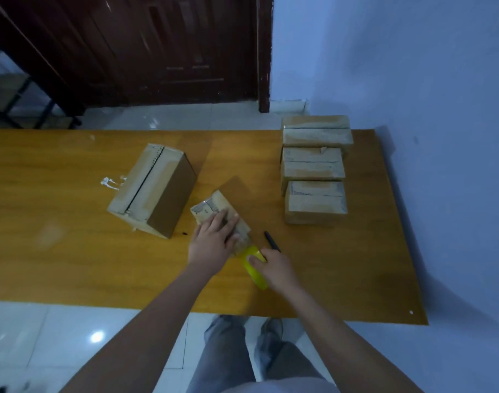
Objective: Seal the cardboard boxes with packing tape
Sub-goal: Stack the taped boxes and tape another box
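A small cardboard box [211,204] lies near the middle of the wooden table [72,251]. My left hand [213,241] presses flat on its top, fingers spread. My right hand [276,269] grips a yellow-green roll of packing tape [252,266] just off the box's near end. A strip of clear tape runs from the roll onto the box under my left hand. A larger cardboard box [155,190] with a taped seam stands to the left.
Three small boxes [313,168] sit in a row on the table's right side, near the blue wall. A black pen [272,241] lies beside my right hand. A dark wooden door stands beyond the table. White tape scraps [111,182] lie left of the large box.
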### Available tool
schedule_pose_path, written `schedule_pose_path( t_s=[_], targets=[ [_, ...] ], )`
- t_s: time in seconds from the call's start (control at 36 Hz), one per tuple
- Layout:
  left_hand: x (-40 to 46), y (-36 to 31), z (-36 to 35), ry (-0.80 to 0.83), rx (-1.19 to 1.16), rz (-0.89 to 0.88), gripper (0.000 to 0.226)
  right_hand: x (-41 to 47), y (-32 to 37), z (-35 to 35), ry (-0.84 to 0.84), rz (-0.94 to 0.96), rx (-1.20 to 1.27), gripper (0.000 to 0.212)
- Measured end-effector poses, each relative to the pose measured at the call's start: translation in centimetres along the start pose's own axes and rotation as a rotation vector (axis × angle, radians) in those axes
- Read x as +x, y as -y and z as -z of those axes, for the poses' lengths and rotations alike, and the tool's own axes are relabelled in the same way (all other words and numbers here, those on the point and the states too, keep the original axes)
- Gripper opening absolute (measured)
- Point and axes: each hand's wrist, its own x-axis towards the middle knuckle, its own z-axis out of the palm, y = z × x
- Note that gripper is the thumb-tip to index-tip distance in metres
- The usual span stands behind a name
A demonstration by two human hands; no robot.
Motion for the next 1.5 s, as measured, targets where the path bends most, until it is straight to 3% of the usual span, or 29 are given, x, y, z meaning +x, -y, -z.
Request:
schedule_pose_path(
  t_s=[0.19,0.33,0.53,0.67,0.78,0.89,0.97,1.06,1.14,1.22,1.31,1.39,1.5],
  targets=[
    [-0.3,-0.2,-0.1,-0.013,0.042,0.008,0.053,-0.3,1.4,-0.3,-0.105,-0.042,-0.1,0.047],
    [-0.3,-0.5,-0.3,-0.043,0.044,0.048,0.059,-0.2,0.9,-0.3,-0.035,-0.17,-0.109,0.042],
    [-0.4,-1.4,-0.1,-0.051,0.042,-0.01,0.041,-0.7,0.4,-0.7,-0.046,-0.185,-0.031,0.046],
    [-0.8,-2.0,-0.7,0.063,0.17,-0.034,0.079,-0.9,0.0,-0.6,-0.015,-0.15,0.057,0.061],
    [-0.8,-2.4,-1.0,0.102,0.215,-0.019,0.095,-1.0,-0.3,0.1,0.041,-0.164,0.225,0.059],
    [-0.6,-2.3,-0.9,0.101,0.208,-0.018,0.112,-0.1,-1.4,0.7,-0.145,-0.251,0.422,0.054],
    [-0.7,-2.1,-1.0,0.082,0.183,-0.011,0.114,1.6,-3.3,1.4,-0.284,-0.24,0.081,0.037],
    [-0.7,-2.1,-1.3,0.079,0.165,-0.003,0.11,2.6,-4.2,1.7,-0.193,-0.175,-0.28,0.038],
    [-0.6,-1.7,-1.8,0.049,0.169,-0.011,0.113,3.1,-4.2,1.7,-0.13,-0.058,-0.49,0.033],
    [-0.5,-1.3,-2.1,0.031,0.155,-0.03,0.112,3.2,-4.1,2.2,-0.124,-0.025,-0.491,0.026],
    [-0.4,-1.1,-2.3,0.005,0.135,-0.053,0.108,2.7,-4.0,3.0,-0.114,0.015,-0.278,0.018],
    [-0.4,-0.9,-2.5,-0.011,0.115,-0.069,0.109,1.2,-3.7,4.0,-0.083,0.172,-0.15,0.017],
    [-0.4,-0.8,-2.7,-0.028,0.091,-0.078,0.111,-0.4,-2.5,5.2,-0.003,0.282,-0.288,0.02]
  ],
)
